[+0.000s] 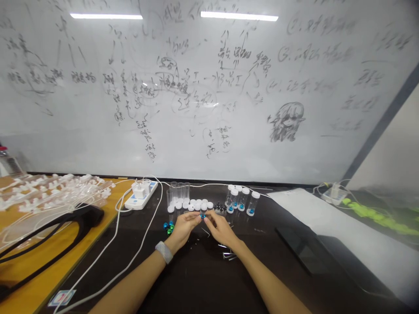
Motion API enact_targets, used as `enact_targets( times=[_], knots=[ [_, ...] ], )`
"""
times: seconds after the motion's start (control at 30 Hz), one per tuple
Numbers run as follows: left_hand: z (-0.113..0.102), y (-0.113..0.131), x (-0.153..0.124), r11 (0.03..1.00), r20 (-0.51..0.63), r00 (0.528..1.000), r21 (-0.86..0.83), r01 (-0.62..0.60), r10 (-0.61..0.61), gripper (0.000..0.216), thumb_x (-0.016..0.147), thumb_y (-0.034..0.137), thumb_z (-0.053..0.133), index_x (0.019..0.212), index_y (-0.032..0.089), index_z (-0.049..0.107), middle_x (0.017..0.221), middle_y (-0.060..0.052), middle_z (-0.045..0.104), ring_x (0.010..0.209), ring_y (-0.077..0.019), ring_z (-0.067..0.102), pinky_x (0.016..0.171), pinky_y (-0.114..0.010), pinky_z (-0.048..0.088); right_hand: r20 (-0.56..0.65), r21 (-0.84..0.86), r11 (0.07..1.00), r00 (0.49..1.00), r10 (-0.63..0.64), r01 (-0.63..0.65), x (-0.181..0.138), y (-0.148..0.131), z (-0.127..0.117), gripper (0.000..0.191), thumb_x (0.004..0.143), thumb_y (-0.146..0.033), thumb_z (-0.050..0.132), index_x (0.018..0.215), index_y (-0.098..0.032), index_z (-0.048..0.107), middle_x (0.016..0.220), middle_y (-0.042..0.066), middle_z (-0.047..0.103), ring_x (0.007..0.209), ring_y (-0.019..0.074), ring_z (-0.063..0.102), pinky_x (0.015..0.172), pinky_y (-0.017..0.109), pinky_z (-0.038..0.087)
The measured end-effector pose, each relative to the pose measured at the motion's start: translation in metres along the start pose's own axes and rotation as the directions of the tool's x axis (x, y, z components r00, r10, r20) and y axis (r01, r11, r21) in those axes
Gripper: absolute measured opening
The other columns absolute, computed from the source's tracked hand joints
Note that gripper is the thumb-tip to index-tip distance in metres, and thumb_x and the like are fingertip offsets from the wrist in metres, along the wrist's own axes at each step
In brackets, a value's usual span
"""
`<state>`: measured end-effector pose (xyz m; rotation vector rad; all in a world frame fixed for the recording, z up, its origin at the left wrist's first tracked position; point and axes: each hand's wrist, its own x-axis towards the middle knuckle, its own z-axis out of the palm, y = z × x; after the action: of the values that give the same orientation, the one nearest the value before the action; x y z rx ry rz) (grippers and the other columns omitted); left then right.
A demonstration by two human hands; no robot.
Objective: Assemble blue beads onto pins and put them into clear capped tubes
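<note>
My left hand [185, 226] and my right hand [220, 227] meet over the dark table [203, 279], fingertips pinched together on a small clear vial with a white cap and a blue bead inside [203, 212]. Just behind them stand several empty clear vials [178, 192] and a row of white caps [196, 204]. Several capped vials with blue beads [241, 199] stand to the right. Loose blue and green beads [169, 226] lie left of my left hand. Small black beads [220, 207] sit behind my right hand.
A white power strip [141, 194] with white cables [111, 244] lies at the left. White plastic parts [49, 192] and a black strap [65, 222] cover the yellow table [29, 279]. Thin metal pieces [228, 253] lie under my right wrist. White sheet [327, 222] and green object [376, 216] right.
</note>
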<state>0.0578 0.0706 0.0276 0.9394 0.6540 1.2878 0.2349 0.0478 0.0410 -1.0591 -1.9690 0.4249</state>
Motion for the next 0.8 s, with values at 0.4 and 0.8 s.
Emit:
enact_targets(
  times=[0.4,0.8],
  knots=[
    [0.006,0.005,-0.002,0.983,0.097,0.992,0.157,-0.094,0.079,0.030,0.067,0.033,0.086,0.088,0.012,0.078,0.093,-0.012,0.077,0.086,-0.0215,0.070,0.087,-0.034,0.052,0.035,-0.144,0.989,0.999,-0.029,0.034,-0.003,0.000,0.004,0.022,0.103,-0.032,0.035,0.102,-0.023,0.055,0.090,0.005,0.066,0.079,0.0206,0.063,0.071,0.028,0.042],
    [0.008,0.029,-0.007,0.972,0.335,0.922,0.195,0.134,-0.194,0.037,0.080,0.033,0.076,0.112,0.015,0.072,0.104,-0.012,0.071,0.090,-0.0178,0.065,0.078,-0.027,0.051,-0.037,0.556,0.817,0.977,0.210,-0.155,0.009,0.013,0.004,0.044,0.094,-0.055,0.048,0.121,-0.023,0.059,0.086,0.002,0.063,0.064,0.0157,0.058,0.055,0.027,0.047]
  ],
)
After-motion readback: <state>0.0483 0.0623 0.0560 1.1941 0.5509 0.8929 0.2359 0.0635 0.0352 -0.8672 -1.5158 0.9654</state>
